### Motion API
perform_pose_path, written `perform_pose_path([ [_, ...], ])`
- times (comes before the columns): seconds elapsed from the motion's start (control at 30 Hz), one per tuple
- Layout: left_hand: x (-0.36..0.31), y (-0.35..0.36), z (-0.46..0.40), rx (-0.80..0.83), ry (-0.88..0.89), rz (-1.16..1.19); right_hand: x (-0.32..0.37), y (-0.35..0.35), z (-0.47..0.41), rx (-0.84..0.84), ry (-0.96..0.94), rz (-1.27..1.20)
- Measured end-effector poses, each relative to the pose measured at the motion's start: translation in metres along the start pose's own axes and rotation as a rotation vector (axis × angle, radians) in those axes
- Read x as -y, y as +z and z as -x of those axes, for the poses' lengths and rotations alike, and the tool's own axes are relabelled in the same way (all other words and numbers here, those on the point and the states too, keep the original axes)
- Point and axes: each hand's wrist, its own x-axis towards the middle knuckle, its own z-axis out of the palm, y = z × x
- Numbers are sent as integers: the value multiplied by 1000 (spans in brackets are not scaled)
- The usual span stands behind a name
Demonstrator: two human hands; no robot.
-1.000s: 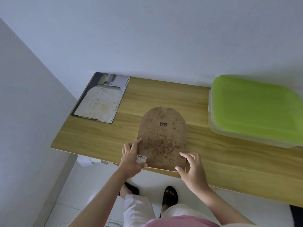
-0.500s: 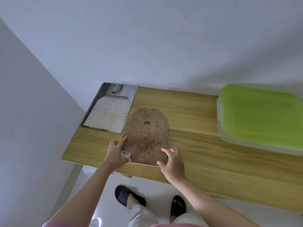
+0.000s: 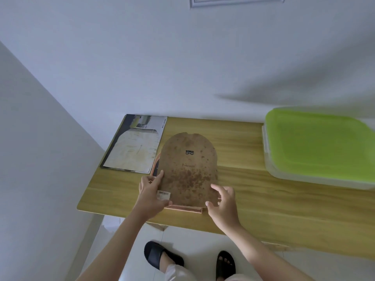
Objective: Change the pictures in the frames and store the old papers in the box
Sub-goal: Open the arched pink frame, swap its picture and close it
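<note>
An arch-shaped picture frame lies face down on the wooden table (image 3: 253,199); its brown stained backing board (image 3: 188,169) is lifted a little off the pink frame rim (image 3: 184,209). My left hand (image 3: 152,191) grips the board's lower left corner by a barcode sticker. My right hand (image 3: 223,201) pinches the board's lower right corner. A printed paper (image 3: 135,145) lies flat at the table's far left corner. The clear box with a green lid (image 3: 320,147) sits shut at the right.
The table stands against a white wall, with a side wall close on the left. Another frame's lower edge (image 3: 237,1) hangs on the wall at the top. My feet in black slippers (image 3: 162,256) are under the table's front edge.
The view tilted up and shifted. The backing board has come up from the frame, so the pink rim shows at its left and bottom. Both hands keep their hold on the lower corners.
</note>
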Motion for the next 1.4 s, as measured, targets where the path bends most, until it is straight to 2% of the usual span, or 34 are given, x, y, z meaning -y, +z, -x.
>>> perform_pose_path([
  [0.2, -51, 54, 15, 68, 97, 25, -46, -64, 17, -58, 58, 40],
  [0.4, -84, 113, 29, 128, 53, 60, -93, -113, 29, -57, 65, 152],
  [0.6, -83, 143, 41, 98, 11, -81, -126, -119, 37, 2, -71, 322],
  [0.7, -81, 149, 45, 60, 26, -125, -132, -117, 39, -49, -174, 378],
  [0.87, -79, 156, 50, 53, 37, -136, -135, -111, 42, -132, -230, 410],
  [1.0, -73, 154, 54, -17, 74, -55, -133, -105, 37, -201, -216, 351],
  [1.17, -61, 135, 54, -225, 75, 55, -105, -90, 13, -288, -314, 420],
  [1.3, -40, 109, 47, -331, -21, 41, -64, -60, -15, -192, -332, 453],
  [1.4, -21, 88, 39, -359, -141, 8, -33, -30, -37, -115, -311, 359],
])
